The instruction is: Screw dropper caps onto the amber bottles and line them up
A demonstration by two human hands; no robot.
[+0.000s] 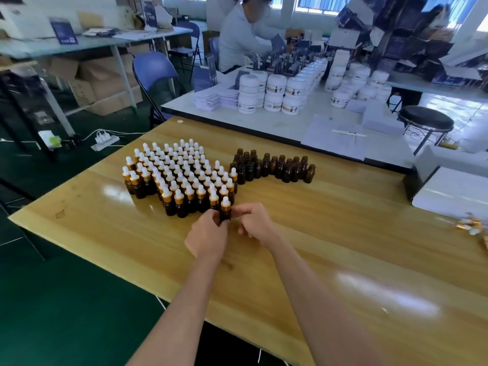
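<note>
— While I'm stood next to it: most of the frame is the wooden table [343,233], glossy top, running from the lower left across to the right edge. Behind it in the upper middle is a white table [264,122] stacked with white jars [274,93], with a person in a light top [243,35] bent over it at the very top.

— ok, and the bottles?

— Centre-left there's a big block of capped bottles [179,175], packed in rows, with gold collars and white bulbs. Right up against its right side is a smaller bunch of open amber bottles [274,167], no caps on those.

— what are the hands doing?

— Both meet just below the block's near right corner. The left hand [208,236] has its fingers wrapped round the lower body of one held bottle [225,213]. That bottle is upright, cap on, just beside the front row. Can't tell if it's lifted or sitting on the wood. The right hand [257,221] is curled too, fingertips pinching the same bottle from its right side.

— any spare caps?

— Yeah, a small heap of loose dropper caps [470,225] at the far right edge, well apart from the hands.
</note>
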